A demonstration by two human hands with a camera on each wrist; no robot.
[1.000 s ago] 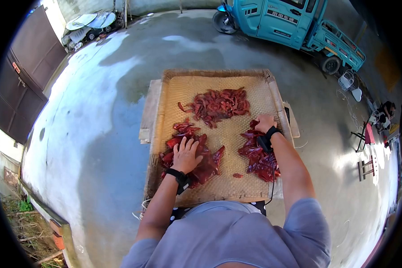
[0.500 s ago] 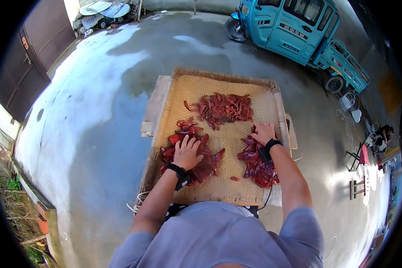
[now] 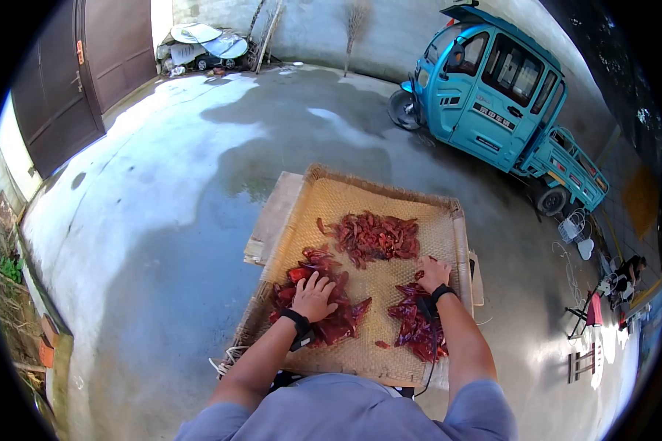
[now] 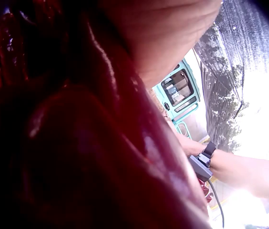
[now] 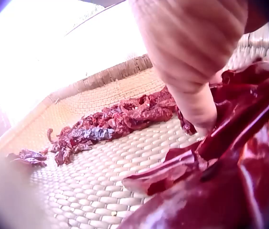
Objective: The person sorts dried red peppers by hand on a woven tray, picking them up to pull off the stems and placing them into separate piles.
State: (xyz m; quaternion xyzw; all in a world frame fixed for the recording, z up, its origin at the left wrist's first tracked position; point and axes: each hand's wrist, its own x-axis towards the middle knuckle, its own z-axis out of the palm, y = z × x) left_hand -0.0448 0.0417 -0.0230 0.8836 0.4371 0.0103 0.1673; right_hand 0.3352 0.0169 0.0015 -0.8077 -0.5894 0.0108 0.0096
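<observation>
Outdoors, a woven tray (image 3: pixel 375 283) lies on a wooden board (image 3: pixel 271 217) on wet concrete, with three heaps of dried red peppers on it. The left hand (image 3: pixel 314 296) lies palm down on the near-left heap (image 3: pixel 343 327), at the tray's near left, its fingers spread flat and gripping nothing. In the left wrist view the peppers (image 4: pixel 77 157) fill almost everything. The right hand (image 3: pixel 434 273) rests at the far end of the near-right heap (image 3: pixel 412 331), close to the tray's right rim. Its fingers (image 5: pixel 198 112) reach straight down onto the peppers (image 5: pixel 229 181) and the weave (image 5: pixel 101 191), pinching nothing (as far as the close view shows). The two hands are well apart, with bare weave between them. The far heap (image 3: pixel 375 237) (image 5: pixel 120 119) lies toward the tray's far edge, untouched. A blue three-wheeled truck (image 3: pixel 493 103) stands beyond the tray's far right corner.
</observation>
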